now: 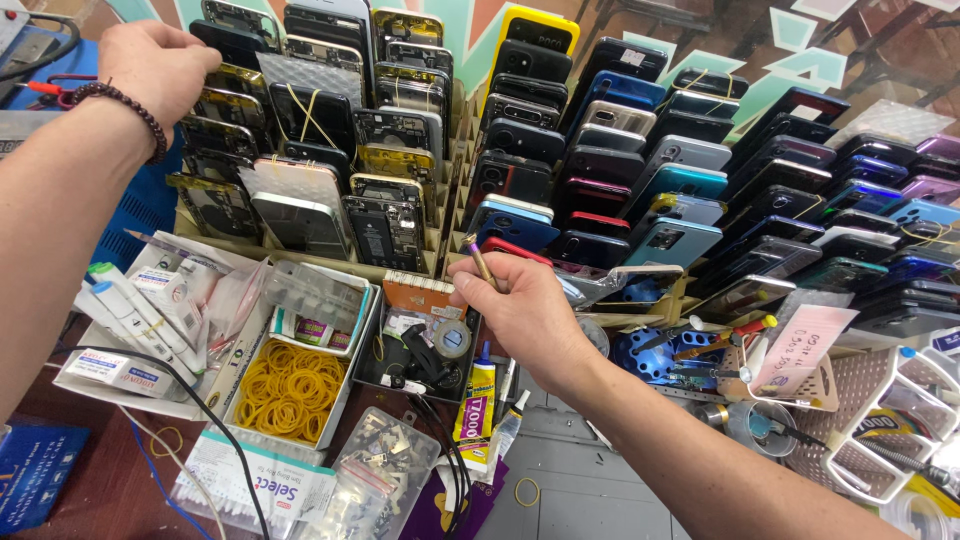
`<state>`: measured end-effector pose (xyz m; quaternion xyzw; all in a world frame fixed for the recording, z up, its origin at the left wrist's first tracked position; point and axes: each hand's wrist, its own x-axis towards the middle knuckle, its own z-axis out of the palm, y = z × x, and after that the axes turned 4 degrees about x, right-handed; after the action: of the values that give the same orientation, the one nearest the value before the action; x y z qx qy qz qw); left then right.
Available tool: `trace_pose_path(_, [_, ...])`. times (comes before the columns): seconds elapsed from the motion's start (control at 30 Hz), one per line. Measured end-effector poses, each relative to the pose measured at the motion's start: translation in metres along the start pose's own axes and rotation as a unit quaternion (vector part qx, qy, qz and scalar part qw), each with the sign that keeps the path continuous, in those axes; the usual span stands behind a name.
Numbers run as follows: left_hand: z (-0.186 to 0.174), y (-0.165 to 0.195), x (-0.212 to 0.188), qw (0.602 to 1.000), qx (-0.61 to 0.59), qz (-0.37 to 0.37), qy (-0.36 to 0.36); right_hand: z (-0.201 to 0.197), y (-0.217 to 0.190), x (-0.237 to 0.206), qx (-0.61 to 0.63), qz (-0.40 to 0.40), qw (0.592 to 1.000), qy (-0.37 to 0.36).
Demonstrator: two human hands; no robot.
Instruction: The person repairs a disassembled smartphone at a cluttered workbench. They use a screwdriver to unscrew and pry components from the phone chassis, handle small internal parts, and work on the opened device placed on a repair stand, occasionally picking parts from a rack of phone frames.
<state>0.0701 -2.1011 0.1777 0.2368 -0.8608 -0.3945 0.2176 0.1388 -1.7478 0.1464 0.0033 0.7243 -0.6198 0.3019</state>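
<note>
Left hand (pixel 160 68), at 10 o'clock in the frame, with a dark beaded bracelet (pixel 125 108) on the wrist. Fingers curled over the top edge of the stripped phone frames and back covers (pixel 300 150) standing in a slotted wooden rack (pixel 445 190); whether they pinch one piece, cannot tell.

Right hand (pixel 520 315), near centre, closed on a thin gold-and-purple pen-like tool (pixel 480 262), tip pointing toward 11 o'clock. The tool sits just in front of the rack's lower row, close to a red-edged phone (pixel 515 248).

At 2 to 3 o'clock of the right hand: rows of assembled phones, black, blue, teal, purple (pixel 720 190). At 7 o'clock of it: a box of yellow rubber bands (pixel 288 390), beside a compartment with tape rolls (pixel 450 340). At 6 o'clock: a yellow glue tube (pixel 478 400). At 4 o'clock: a blue round tool holder (pixel 645 355) and a white plastic basket (pixel 880 420).
</note>
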Motion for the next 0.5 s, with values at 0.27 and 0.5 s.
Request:
trace_pose_path(0.27, [-0.005,0.005,-0.013,0.999,0.037,0.024,0.005,-0.001,0.004,-0.005,-0.007,-0.029,0.999,-0.01])
trace_pose_path(0.5, [-0.01,0.004,-0.018,1.0,0.008,0.03,0.003,-0.002,0.016,-0.006,-0.017,-0.068,0.997,-0.015])
